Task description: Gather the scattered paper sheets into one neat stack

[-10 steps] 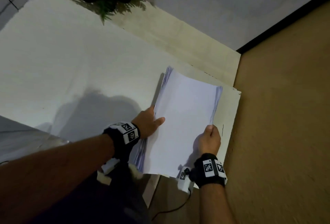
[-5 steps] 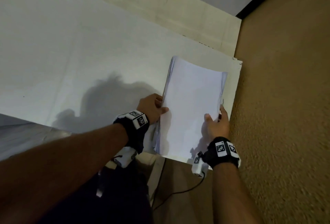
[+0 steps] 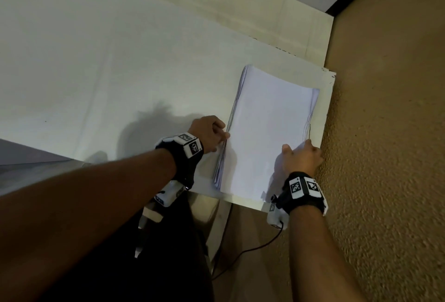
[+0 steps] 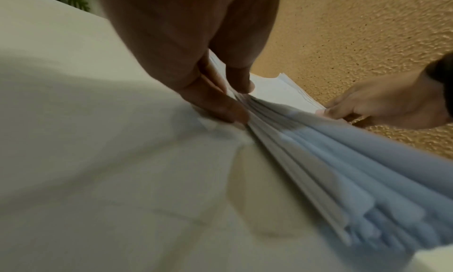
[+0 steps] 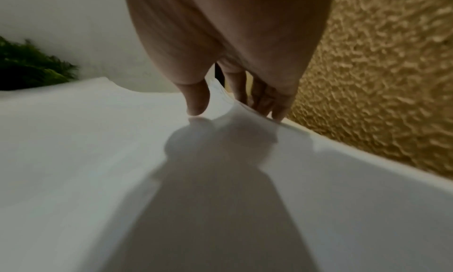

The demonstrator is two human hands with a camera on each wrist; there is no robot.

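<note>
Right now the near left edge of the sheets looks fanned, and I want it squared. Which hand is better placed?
Left. The left hand already pinches the paper stack at that fanned edge; the right hand grips the opposite side, by the wall.

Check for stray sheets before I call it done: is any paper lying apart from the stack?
No, the head view shows only the stack on the table.

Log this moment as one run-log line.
left hand: pinches paper stack left edge | right hand: grips right edge | stack: on table
</note>
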